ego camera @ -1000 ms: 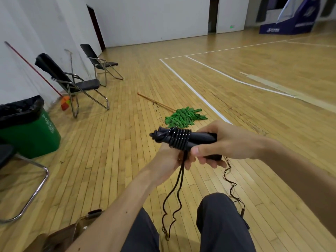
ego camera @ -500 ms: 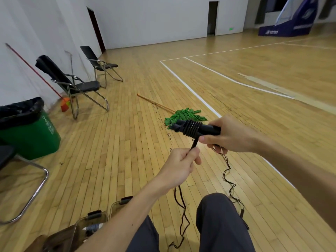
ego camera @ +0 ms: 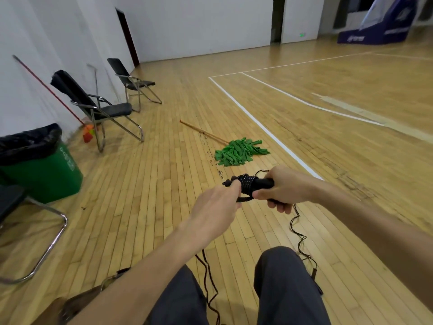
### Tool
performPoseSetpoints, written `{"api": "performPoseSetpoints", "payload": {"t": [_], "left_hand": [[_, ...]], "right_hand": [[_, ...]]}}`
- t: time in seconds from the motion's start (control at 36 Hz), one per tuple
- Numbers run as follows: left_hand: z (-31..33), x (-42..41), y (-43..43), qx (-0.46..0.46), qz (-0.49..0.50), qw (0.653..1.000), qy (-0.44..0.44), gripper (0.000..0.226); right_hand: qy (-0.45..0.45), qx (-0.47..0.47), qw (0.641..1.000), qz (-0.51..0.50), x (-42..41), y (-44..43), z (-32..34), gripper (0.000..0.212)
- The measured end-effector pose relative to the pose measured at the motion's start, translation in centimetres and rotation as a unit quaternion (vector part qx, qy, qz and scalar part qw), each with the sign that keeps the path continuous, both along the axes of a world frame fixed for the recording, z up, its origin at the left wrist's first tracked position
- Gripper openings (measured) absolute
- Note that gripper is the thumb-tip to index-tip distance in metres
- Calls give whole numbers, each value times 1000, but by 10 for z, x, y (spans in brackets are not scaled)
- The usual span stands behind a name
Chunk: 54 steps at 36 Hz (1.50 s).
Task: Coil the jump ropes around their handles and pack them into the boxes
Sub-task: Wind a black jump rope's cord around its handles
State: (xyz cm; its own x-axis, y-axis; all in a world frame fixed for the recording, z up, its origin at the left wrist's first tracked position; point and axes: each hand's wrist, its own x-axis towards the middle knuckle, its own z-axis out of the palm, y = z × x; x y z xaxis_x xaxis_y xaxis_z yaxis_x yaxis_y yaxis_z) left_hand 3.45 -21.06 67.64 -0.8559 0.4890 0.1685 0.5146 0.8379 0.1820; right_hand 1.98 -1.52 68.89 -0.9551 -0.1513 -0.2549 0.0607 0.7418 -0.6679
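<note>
- Fingers (ego camera: 278, 206) of right hand (ego camera: 289, 187) curled under the black handles (ego camera: 264, 183), thumb laid along the near side; grip clamped round them.
- Handles held level, free end pointing left, in the air ahead of the knees (ego camera: 281, 268).
- Fingers (ego camera: 234, 186) of left hand (ego camera: 214, 208) bent together at the free end of the handles, pinching the jump rope (ego camera: 248, 184); fingertips touching the coil.
- Jump rope wound in close turns round the handles, just left of the right thumb and between the two hands; short loop showing beneath the left fingertips.
- Loose remainder of rope in two wavy strands: one hanging from below the right hand to the floor (ego camera: 140, 207) beside the right knee, one trailing between the knees toward the lower edge.
- Green mop (ego camera: 239, 152) flat on the wooden floor beyond the hands, well apart from them.
- Green bin (ego camera: 44, 177) with black liner at left; folding chairs (ego camera: 103, 109) along the white wall.
- Brown container (ego camera: 77, 301) at lower left edge, blurred; kind not discernible.
</note>
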Motion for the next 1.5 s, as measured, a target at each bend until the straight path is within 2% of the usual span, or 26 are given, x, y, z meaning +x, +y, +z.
{"api": "performPoseSetpoints", "payload": {"t": [0.11,0.31,0.47,0.58,0.67,0.75,0.83,1.0,1.11,1.22,1.42,1.5], "left_hand": [[7,-5,-4,-52,-73,996,25,21],[29,-19,-9,-96,-185,976,-59,23],[40,-29,-8,-18,-208,967,-146,20],[45,-32,-4,61,-201,956,-203,39],[47,-33,0,71,-213,948,-227,33],[45,-38,-3,133,-226,920,-292,28],[41,-42,-7,193,-230,893,-335,22],[32,-42,-10,216,-250,862,-385,8],[21,-37,-9,240,-267,849,-388,34],[3,-32,-5,303,-282,811,-413,59],[-11,-25,12,455,-252,739,-427,37],[-21,-21,13,502,-207,722,-428,34]], "right_hand": [[-66,22,998,3,2,-3,2,29],[-148,31,985,80,18,-8,9,25],[-155,39,976,146,30,-11,20,18],[-157,41,968,193,38,-16,23,22],[-145,40,964,219,43,-20,25,28],[-114,14,970,214,48,-19,27,42],[-89,-27,976,196,49,-19,27,44],[-89,-59,972,207,52,-16,26,43],[-92,-78,969,214,53,-15,28,40],[-85,-109,966,220,55,-13,29,38],[-49,-171,958,225,53,-9,34,32],[-37,-188,957,219,52,-7,36,31]]}}
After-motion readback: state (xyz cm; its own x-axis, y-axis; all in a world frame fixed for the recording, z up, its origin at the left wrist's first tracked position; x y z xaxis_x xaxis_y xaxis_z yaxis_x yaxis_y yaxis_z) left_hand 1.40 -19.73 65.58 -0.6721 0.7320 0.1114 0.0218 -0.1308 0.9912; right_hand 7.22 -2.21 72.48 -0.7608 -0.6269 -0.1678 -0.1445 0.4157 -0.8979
